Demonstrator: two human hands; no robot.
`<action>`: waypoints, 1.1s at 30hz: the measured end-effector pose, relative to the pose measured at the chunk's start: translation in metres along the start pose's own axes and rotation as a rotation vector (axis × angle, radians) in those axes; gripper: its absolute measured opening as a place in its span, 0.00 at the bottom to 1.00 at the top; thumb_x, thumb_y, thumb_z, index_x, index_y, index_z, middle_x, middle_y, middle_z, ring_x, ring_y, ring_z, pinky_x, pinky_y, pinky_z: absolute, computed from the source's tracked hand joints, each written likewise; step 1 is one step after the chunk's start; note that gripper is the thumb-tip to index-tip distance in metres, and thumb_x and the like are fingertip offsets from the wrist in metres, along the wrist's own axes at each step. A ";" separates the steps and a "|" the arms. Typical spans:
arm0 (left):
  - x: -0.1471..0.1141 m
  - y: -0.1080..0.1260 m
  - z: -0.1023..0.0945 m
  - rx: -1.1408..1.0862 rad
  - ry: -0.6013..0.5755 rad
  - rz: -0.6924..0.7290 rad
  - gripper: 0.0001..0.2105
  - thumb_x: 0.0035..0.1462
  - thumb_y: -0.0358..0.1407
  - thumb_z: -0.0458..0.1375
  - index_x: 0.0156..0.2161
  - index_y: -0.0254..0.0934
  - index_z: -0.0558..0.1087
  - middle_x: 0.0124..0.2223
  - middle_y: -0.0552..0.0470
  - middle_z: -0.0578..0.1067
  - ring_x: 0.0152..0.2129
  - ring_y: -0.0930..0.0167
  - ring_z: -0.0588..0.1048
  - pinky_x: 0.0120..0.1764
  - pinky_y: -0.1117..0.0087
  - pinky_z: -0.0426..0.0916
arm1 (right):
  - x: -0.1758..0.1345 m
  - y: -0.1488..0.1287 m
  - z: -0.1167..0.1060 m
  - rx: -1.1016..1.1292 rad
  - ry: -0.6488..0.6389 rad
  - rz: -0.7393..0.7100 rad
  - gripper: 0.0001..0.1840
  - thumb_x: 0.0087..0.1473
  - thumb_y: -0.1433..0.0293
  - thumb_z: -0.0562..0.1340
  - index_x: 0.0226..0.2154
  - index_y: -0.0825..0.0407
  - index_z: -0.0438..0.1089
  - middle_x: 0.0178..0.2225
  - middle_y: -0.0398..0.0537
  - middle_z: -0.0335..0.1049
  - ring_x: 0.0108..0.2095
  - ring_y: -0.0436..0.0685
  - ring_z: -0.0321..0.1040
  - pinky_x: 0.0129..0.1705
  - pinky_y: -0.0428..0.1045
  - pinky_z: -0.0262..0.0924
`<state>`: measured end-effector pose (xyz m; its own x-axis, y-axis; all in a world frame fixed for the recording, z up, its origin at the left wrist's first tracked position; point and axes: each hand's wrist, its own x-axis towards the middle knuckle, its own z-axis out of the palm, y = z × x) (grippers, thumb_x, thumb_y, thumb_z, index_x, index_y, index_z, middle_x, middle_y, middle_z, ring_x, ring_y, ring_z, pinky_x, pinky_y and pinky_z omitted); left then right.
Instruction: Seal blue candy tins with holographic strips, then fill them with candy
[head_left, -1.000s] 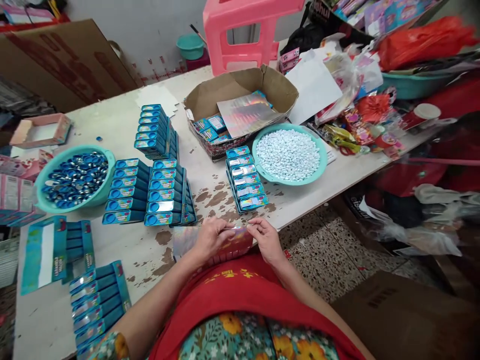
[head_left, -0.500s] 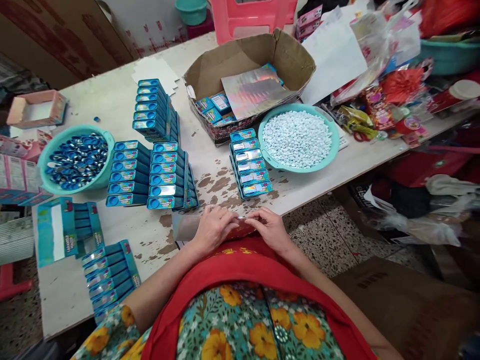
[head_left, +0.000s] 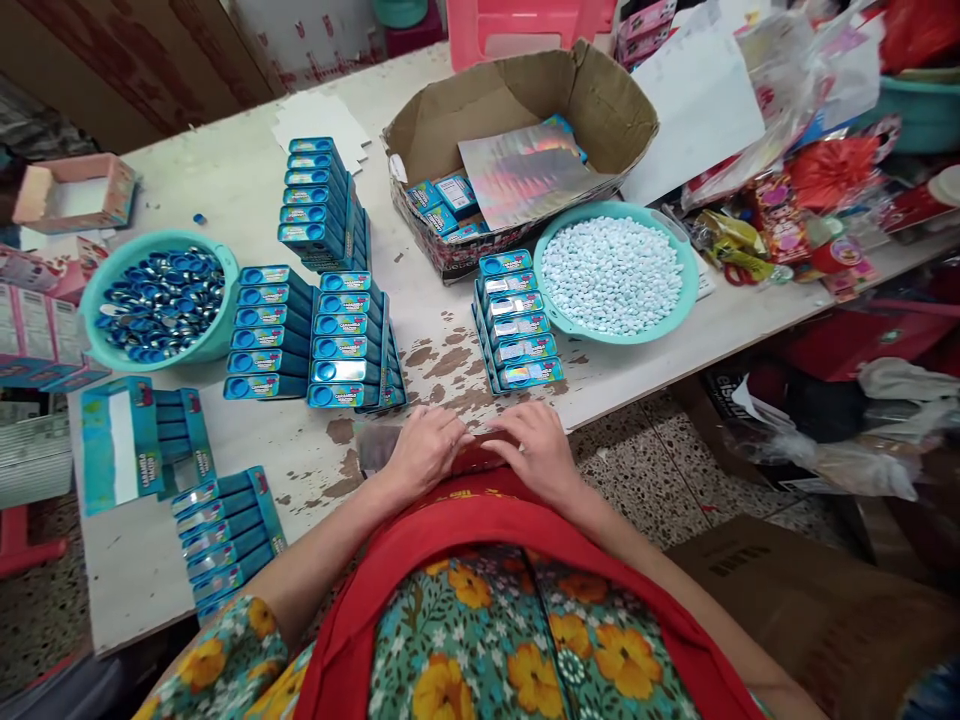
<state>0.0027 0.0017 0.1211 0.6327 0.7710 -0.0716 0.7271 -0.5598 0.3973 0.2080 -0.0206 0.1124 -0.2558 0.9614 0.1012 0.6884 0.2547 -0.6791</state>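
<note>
At the table's front edge, my left hand (head_left: 426, 452) is closed, its fingertips pressed together. Whatever it pinches is too small or hidden to make out. Partly under that hand lies a shiny silvery sheet (head_left: 375, 447). Just to the right, my right hand (head_left: 538, 452) is bent, with a gap between thumb and fingers, and nothing shows in it. Beyond the right hand stands a tray of blue candy tins (head_left: 523, 325), several with shiny stickers on top. More blue tins (head_left: 341, 345) stand in rows beyond my left hand.
A green basin of white candies (head_left: 611, 275) is at the right, a basin of blue lids (head_left: 161, 305) at the left. A cardboard box (head_left: 517, 90) with a holographic sheet (head_left: 525, 175) stands behind. Packed tins (head_left: 225, 545) sit near the left front edge. Plastic bags (head_left: 802, 60) clutter the far right.
My right thumb and fingers have parted and moved slightly away from the left fingertips. A small bright bit seen between the hands no longer shows. The whole view has shifted a little.
</note>
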 end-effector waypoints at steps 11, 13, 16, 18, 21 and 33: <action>-0.036 -0.044 -0.003 0.094 -0.115 0.067 0.16 0.65 0.40 0.44 0.32 0.35 0.68 0.31 0.50 0.71 0.31 0.70 0.67 0.36 0.68 0.54 | 0.008 0.001 0.006 -0.015 -0.133 -0.032 0.10 0.58 0.63 0.59 0.28 0.48 0.72 0.28 0.44 0.70 0.36 0.56 0.59 0.41 0.52 0.49; -0.042 -0.048 -0.010 0.069 -0.156 0.051 0.16 0.65 0.40 0.43 0.31 0.35 0.68 0.31 0.50 0.71 0.30 0.70 0.67 0.35 0.69 0.55 | 0.008 0.001 0.007 -0.013 -0.140 -0.027 0.11 0.58 0.63 0.59 0.28 0.48 0.72 0.28 0.44 0.69 0.35 0.56 0.59 0.40 0.52 0.49; -0.052 -0.056 -0.019 0.009 -0.205 -0.002 0.18 0.66 0.41 0.42 0.31 0.35 0.68 0.31 0.49 0.71 0.30 0.70 0.68 0.34 0.70 0.56 | 0.008 0.002 0.008 -0.003 -0.148 -0.012 0.12 0.58 0.62 0.58 0.27 0.48 0.71 0.28 0.44 0.69 0.35 0.56 0.60 0.40 0.52 0.50; -0.059 -0.063 -0.023 -0.038 -0.217 -0.044 0.19 0.66 0.42 0.41 0.30 0.36 0.68 0.30 0.50 0.71 0.29 0.70 0.68 0.33 0.70 0.57 | 0.007 0.005 0.009 0.002 -0.155 -0.007 0.13 0.58 0.61 0.58 0.27 0.48 0.72 0.28 0.44 0.69 0.35 0.56 0.61 0.39 0.52 0.50; -0.071 -0.070 -0.031 -0.127 -0.236 -0.094 0.21 0.65 0.44 0.39 0.29 0.36 0.67 0.28 0.50 0.70 0.27 0.71 0.67 0.31 0.72 0.57 | 0.008 0.007 0.010 -0.008 -0.173 -0.016 0.14 0.58 0.60 0.57 0.27 0.48 0.72 0.28 0.45 0.69 0.34 0.56 0.61 0.38 0.51 0.51; -0.080 -0.073 -0.041 -0.202 -0.150 -0.184 0.19 0.66 0.42 0.40 0.34 0.35 0.69 0.32 0.50 0.72 0.29 0.71 0.69 0.33 0.72 0.58 | 0.046 -0.058 0.058 -0.089 -0.230 -0.400 0.09 0.59 0.66 0.57 0.36 0.47 0.72 0.31 0.46 0.71 0.37 0.56 0.61 0.48 0.54 0.48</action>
<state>-0.1120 -0.0070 0.1357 0.5388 0.7919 -0.2875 0.7750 -0.3320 0.5378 0.1169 0.0030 0.1148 -0.6501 0.7403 0.1714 0.5579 0.6182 -0.5537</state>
